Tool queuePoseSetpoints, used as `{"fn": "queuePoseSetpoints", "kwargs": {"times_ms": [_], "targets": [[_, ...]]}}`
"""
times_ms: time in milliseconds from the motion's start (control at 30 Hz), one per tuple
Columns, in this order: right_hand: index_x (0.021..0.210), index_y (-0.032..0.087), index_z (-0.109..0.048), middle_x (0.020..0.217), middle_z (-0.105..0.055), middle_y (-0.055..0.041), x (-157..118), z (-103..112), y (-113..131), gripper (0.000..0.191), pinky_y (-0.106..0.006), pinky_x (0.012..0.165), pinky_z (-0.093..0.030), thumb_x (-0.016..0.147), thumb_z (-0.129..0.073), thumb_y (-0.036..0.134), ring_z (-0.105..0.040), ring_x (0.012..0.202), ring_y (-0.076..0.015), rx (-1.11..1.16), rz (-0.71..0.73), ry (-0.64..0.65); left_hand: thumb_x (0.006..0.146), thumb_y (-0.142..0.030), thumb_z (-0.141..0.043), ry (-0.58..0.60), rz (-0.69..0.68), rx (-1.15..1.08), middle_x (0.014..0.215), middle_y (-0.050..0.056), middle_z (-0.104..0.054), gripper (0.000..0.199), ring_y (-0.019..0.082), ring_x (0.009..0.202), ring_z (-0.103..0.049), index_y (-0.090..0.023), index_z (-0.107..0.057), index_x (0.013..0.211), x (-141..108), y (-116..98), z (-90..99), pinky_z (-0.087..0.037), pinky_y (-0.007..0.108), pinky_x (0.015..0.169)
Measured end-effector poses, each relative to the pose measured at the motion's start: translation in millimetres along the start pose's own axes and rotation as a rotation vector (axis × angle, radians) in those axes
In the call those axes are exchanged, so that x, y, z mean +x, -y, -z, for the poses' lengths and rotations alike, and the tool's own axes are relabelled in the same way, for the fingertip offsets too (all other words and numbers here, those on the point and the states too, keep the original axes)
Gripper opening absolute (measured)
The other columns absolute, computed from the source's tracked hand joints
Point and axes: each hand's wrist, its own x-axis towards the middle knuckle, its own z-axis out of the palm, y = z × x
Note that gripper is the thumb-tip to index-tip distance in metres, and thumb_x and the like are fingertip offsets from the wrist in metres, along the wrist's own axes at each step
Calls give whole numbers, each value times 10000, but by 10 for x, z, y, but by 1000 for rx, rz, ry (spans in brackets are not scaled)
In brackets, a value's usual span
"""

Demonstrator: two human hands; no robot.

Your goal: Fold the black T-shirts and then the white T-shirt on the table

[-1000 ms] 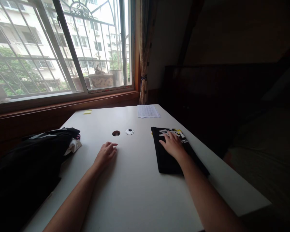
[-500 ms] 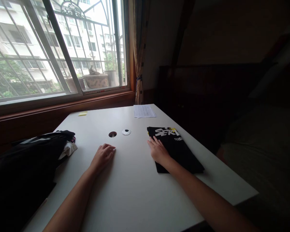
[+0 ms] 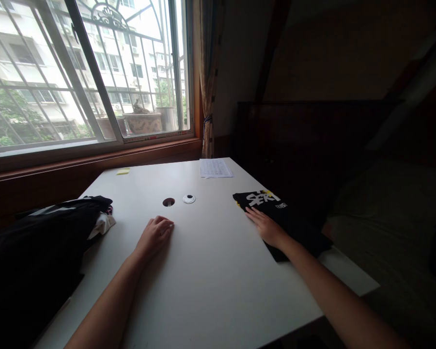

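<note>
A folded black T-shirt [image 3: 294,220] with white lettering and a bit of yellow lies at the right edge of the table, its far corner reaching the edge. My right hand [image 3: 267,228] rests flat on its left side, fingers stretched out and pressing on the cloth rather than gripping it. On the bare tabletop left of centre lies my left hand [image 3: 155,236], relaxed with fingers slightly bent and nothing in them. A heap of dark clothes [image 3: 39,247] with some white cloth sits at the table's left side.
The white table [image 3: 203,281] has a round cable hole [image 3: 169,202] with its loose cover [image 3: 189,198] beside it. Papers [image 3: 216,168] and a yellow sticky note [image 3: 123,171] lie along the far edge. A barred window [image 3: 94,97] stands behind.
My right hand has slid the folded T-shirt to the right, up to the table's edge. My left hand and the clothes heap stay in place.
</note>
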Motion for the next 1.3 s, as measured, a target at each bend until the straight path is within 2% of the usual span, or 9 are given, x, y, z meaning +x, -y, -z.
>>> {"fn": "queuePoseSetpoints", "kwargs": {"times_ms": [200, 400, 567, 700, 800, 900, 1033, 1167, 1300], "targets": [[1458, 180, -558, 1599, -414, -55, -48, 140, -278, 588, -478, 1256, -242, 911, -354, 108, -299, 1519, -223, -10, 17, 21, 981, -366, -507, 6, -3, 6, 1141, 87, -674, 271, 284, 1005, -600, -270, -745, 1067, 5, -20, 16, -525, 453, 901], [1506, 308, -496, 1606, -404, -4, -170, 205, -25, 511, -527, 1250, -190, 1002, -411, 315, -261, 1532, -254, -23, 25, 117, 976, -367, -514, 1, -2, 13, 1131, 84, -675, 265, 276, 982, -607, -282, -748, 1068, 9, -33, 12, -533, 449, 888], [1553, 357, -407, 1649, -312, 5, -317, 208, 181, 563, -533, 1261, -117, 1013, -425, 514, -213, 1546, -264, -63, 21, 155, 976, -339, -521, 2, 2, 22, 1141, 81, -670, 250, 271, 991, -611, -292, -745, 1078, 5, -58, 15, -533, 445, 893], [1527, 320, -463, 1620, -377, -29, -373, 168, 323, 540, -534, 1249, -188, 1019, -420, 498, -327, 1506, -269, -72, 91, 98, 970, -306, -533, 5, 6, 28, 1139, 84, -668, 237, 272, 1007, -611, -292, -740, 1083, -4, -81, 19, -533, 447, 901], [1414, 289, -602, 1497, -557, -42, -365, 165, 440, 446, -521, 1241, -234, 1027, -415, 405, -489, 1402, -258, -49, 169, 19, 960, -280, -536, -7, 17, 24, 1162, 93, -655, 254, 265, 1020, -623, -272, -715, 1139, -11, -100, 25, -535, 447, 915], [1285, 268, -695, 1340, -684, -54, -350, 191, 501, 389, -523, 1222, -285, 1004, -438, 349, -605, 1262, -272, -18, 156, -92, 959, -263, -521, -33, 57, 46, 1232, 90, -623, 294, 232, 967, -660, -266, -669, 1213, -2, -135, 109, -562, 399, 849], [1171, 231, -737, 1240, -729, -88, -376, 231, 470, 365, -514, 1146, -375, 994, -438, 343, -643, 1161, -300, -63, 128, -198, 955, -282, -534, -161, 130, 182, 1222, 71, -633, 282, 252, 991, -663, -286, -656, 1209, 48, -166, 477, -568, 380, 803], [1087, 222, -748, 1161, -752, -109, -409, 260, 419, 376, -484, 1067, -422, 1018, -399, 345, -672, 1084, -296, -126, 135, -235, 921, -308, -577, -342, 207, 360, 1249, 103, -637, 340, 343, 1131, -586, -244, -645, 1247, 30, -108, 1087, -517, 494, 962], [1027, 206, -736, 1078, -771, -104, -401, 260, 371, 340, -444, 972, -465, 1029, -417, 325, -705, 992, -270, -174, 189, -312, 888, -401, -608, -395, 354, 493, 1317, 135, -609, 468, 378, 1233, -527, -215, -603, 1317, -221, 91, 1713, -422, 548, 1076]]}}
